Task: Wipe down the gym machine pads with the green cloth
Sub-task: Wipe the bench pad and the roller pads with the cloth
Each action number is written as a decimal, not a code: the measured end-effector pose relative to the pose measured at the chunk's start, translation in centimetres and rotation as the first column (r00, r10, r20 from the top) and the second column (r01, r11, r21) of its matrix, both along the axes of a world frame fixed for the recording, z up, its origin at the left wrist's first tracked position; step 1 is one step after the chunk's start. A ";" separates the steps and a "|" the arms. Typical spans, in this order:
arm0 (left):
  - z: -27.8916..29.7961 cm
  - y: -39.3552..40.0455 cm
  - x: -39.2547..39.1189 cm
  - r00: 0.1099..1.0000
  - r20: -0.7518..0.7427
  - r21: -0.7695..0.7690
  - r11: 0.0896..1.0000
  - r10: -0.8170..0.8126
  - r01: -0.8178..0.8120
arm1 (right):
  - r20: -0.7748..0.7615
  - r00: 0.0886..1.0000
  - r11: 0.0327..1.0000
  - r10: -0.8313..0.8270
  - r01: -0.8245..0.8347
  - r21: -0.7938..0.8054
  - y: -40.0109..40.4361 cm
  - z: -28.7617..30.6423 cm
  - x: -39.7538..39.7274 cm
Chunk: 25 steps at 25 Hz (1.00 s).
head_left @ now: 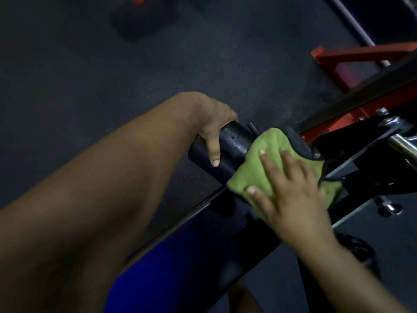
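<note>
A black cylindrical roller pad (234, 143) of the gym machine lies across the middle of the head view. My left hand (212, 127) grips its far end, thumb curled over the near side, fingers hidden behind it. The green cloth (268, 150) is draped over the pad's right part. My right hand (291, 186) presses the cloth against the pad with spread, straight fingers. A second black pad end (297, 141) shows just right of the cloth.
The machine's black frame (352, 100) and red beams (361, 53) run to the upper right, with chrome bolts (392, 120) and a chrome bar (404, 145). A dark bench pad (203, 245) lies below. Dark rubber floor (112, 64) fills the left.
</note>
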State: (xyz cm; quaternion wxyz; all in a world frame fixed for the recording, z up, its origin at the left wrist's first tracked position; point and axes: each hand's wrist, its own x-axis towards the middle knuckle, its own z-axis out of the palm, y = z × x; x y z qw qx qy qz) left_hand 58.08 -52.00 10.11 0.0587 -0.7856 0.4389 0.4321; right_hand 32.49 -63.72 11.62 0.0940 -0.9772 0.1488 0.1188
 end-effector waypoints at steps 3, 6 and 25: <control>-1.4 4.2 -2.1 0.985 0.137 -0.340 0.939 0.103 -0.051 | -0.026 0.996 0.996 -0.086 0.087 0.030 0.7 -1.7 0.0; -4.2 9.0 -6.8 0.957 0.154 -0.575 0.810 0.247 -0.116 | -0.042 0.996 0.997 -0.075 0.074 -0.027 0.5 -2.1 1.9; -1.6 2.5 -1.4 0.967 0.008 -0.312 0.919 0.254 -0.239 | -0.052 0.996 0.985 -0.071 0.062 -0.163 0.5 -1.0 4.2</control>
